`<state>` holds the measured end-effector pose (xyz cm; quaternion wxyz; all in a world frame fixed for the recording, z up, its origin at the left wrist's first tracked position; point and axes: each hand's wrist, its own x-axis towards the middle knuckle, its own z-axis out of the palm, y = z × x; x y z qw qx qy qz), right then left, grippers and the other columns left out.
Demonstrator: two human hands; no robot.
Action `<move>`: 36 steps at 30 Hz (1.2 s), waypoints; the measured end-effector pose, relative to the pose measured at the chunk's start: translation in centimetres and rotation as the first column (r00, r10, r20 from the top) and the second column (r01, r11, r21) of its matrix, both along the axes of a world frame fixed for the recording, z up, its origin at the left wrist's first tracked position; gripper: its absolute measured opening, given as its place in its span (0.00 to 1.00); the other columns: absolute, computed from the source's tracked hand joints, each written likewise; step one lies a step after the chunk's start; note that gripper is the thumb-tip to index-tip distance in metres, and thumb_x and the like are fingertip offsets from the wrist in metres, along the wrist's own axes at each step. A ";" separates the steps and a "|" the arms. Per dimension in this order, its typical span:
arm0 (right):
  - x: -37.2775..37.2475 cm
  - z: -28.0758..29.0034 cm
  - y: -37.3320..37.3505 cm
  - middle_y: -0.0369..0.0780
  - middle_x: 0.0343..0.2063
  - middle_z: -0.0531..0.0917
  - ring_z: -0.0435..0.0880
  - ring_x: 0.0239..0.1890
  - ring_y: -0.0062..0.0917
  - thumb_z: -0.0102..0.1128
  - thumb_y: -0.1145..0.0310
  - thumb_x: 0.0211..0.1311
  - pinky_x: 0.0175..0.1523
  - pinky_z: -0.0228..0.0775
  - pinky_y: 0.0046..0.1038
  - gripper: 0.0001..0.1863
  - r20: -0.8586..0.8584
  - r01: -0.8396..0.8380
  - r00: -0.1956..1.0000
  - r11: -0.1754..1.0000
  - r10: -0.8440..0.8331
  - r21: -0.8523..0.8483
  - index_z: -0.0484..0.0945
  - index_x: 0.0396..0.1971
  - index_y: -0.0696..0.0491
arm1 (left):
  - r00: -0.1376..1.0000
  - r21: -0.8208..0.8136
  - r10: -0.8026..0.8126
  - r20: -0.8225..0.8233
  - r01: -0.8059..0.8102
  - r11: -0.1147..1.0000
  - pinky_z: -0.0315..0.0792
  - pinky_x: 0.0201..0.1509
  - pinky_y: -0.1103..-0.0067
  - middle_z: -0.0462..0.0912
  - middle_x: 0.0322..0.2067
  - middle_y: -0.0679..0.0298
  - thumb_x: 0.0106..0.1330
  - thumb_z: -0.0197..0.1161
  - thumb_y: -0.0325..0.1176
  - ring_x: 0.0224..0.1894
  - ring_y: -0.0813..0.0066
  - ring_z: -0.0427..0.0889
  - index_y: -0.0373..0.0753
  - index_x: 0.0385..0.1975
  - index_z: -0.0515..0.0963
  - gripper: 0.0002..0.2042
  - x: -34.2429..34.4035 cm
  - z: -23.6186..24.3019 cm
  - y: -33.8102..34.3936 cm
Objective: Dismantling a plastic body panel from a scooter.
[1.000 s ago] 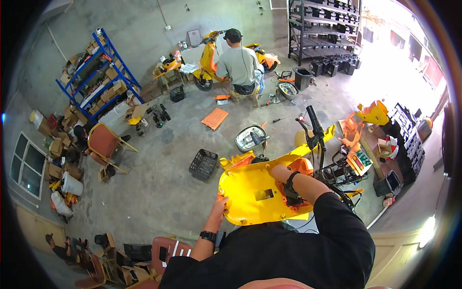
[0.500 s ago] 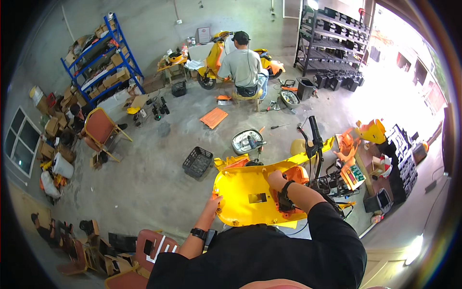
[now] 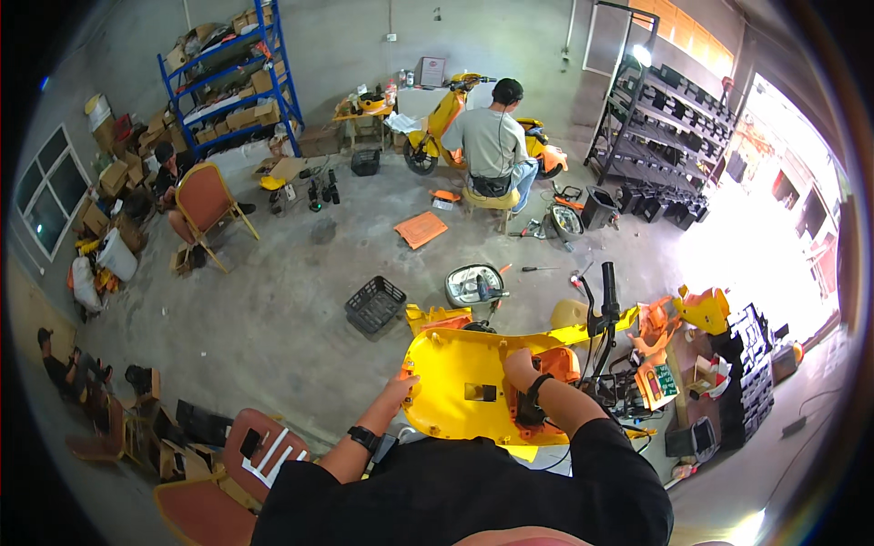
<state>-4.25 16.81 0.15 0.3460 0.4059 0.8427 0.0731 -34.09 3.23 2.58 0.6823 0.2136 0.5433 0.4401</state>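
A large yellow scooter body panel [image 3: 448, 364] lies in front of me, with a rectangular opening [image 3: 480, 392] near its middle. At its left edge, my left hand [image 3: 398, 390] grips the rim, fingers partly hidden. My right hand [image 3: 522, 371] is closed over the panel's right part; what its fingers hold, if anything, cannot be made out. Beside that hand sits an orange part [image 3: 562, 365], with a dark piece [image 3: 530, 410] below the wrist. Just right of these rises a black handlebar grip [image 3: 609, 289] on a partly stripped scooter.
Beyond the panel are a black crate [image 3: 375, 305] and an open tray [image 3: 474, 285] with a power drill [image 3: 490, 292]. A screwdriver [image 3: 537, 268] and an orange mat [image 3: 421, 230] lie on the floor. A co-worker [image 3: 487, 146] sits by another scooter. Chairs [image 3: 264, 452] stand left behind me.
My view has tilted and turned slightly, so the room sits differently in it. Both hands stay at about the same places on the yellow panel.
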 end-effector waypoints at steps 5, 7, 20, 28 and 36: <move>0.8 -1.6 0.8 0.39 0.40 0.84 0.83 0.42 0.34 0.55 0.65 0.57 0.43 0.71 0.34 0.12 -0.142 0.169 0.975 0.985 -0.173 -0.040 0.84 0.39 0.49 | 0.999 0.054 -0.030 -0.023 0.031 0.998 0.71 0.49 0.76 0.79 0.43 0.61 0.65 0.54 0.31 0.43 0.70 0.79 0.36 0.54 0.67 0.18 -0.3 0.7 0.1; 1.2 -3.1 1.5 0.38 0.38 0.85 0.83 0.41 0.32 0.57 0.63 0.55 0.43 0.72 0.33 0.12 -0.165 0.187 0.969 0.982 -0.186 -0.005 0.84 0.37 0.47 | 1.000 0.067 -0.021 -0.006 0.022 0.998 0.71 0.49 0.76 0.79 0.44 0.61 0.65 0.54 0.30 0.44 0.70 0.79 0.36 0.54 0.67 0.18 -0.2 0.5 0.2; 1.4 -2.1 1.7 0.38 0.35 0.85 0.84 0.39 0.31 0.60 0.60 0.52 0.38 0.72 0.31 0.13 -0.119 0.037 0.992 0.998 -0.043 -0.056 0.83 0.37 0.47 | 0.999 0.087 -0.015 0.035 0.012 0.996 0.70 0.52 0.76 0.79 0.47 0.60 0.64 0.53 0.30 0.46 0.70 0.79 0.34 0.54 0.68 0.18 -0.4 -1.0 0.0; 1.0 -1.3 1.5 0.39 0.35 0.85 0.84 0.38 0.30 0.61 0.59 0.51 0.38 0.73 0.30 0.15 -0.100 0.051 0.993 0.997 -0.057 -0.054 0.83 0.38 0.47 | 1.000 0.048 0.005 -0.008 -0.005 0.999 0.70 0.52 0.76 0.79 0.47 0.60 0.64 0.54 0.29 0.47 0.69 0.79 0.34 0.54 0.68 0.18 -0.3 -0.7 0.2; 1.1 -1.1 1.8 0.39 0.36 0.85 0.84 0.40 0.31 0.63 0.60 0.49 0.38 0.73 0.30 0.14 -0.176 0.065 0.982 0.997 -0.071 -0.039 0.84 0.37 0.47 | 1.000 0.053 0.009 -0.003 -0.009 0.999 0.70 0.52 0.76 0.79 0.46 0.60 0.64 0.54 0.29 0.46 0.69 0.79 0.34 0.53 0.69 0.18 -0.3 -1.7 0.3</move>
